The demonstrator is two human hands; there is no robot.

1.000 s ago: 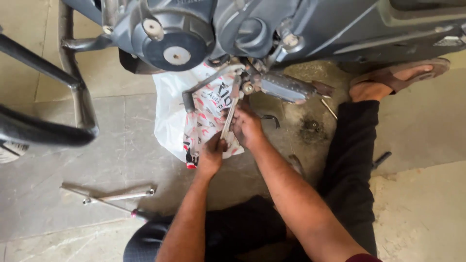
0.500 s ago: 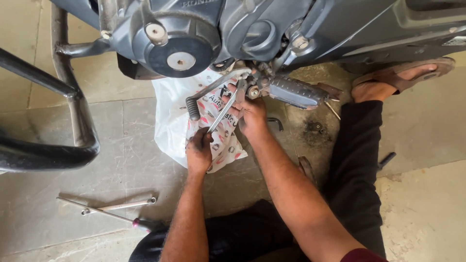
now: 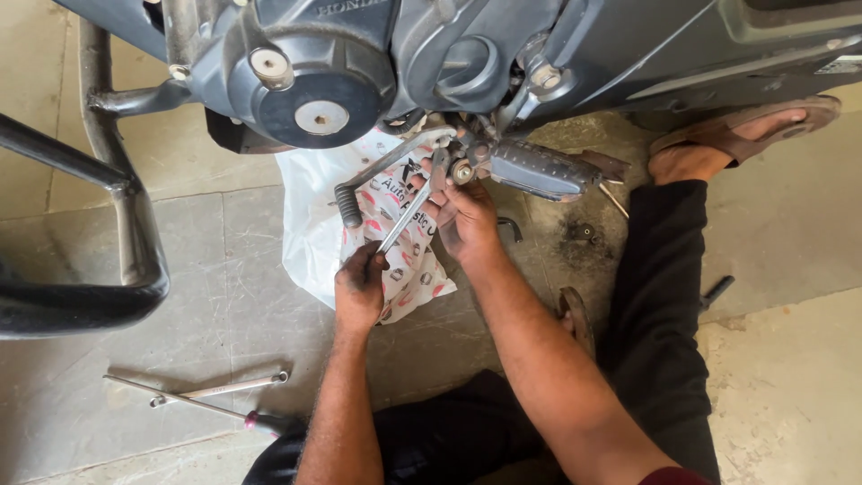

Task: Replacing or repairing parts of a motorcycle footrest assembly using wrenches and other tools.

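Diagonally, wrench (image 3: 406, 216) gripped by left hand (image 3: 359, 289), points up-right toward right hand (image 3: 465, 220)

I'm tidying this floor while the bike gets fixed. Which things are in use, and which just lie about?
In use:
left hand on wrench
right hand at footrest bolt
footrest

Lying about:
two long tools on the floor
printed plastic bag
small black part

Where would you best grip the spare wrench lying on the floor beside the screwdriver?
Probably the bare middle of the wrench's shaft, from above with fingers across it. It lies flat on the floor tiles, its near end crossing the screwdriver, so mid-shaft toward the far end looks clearest.
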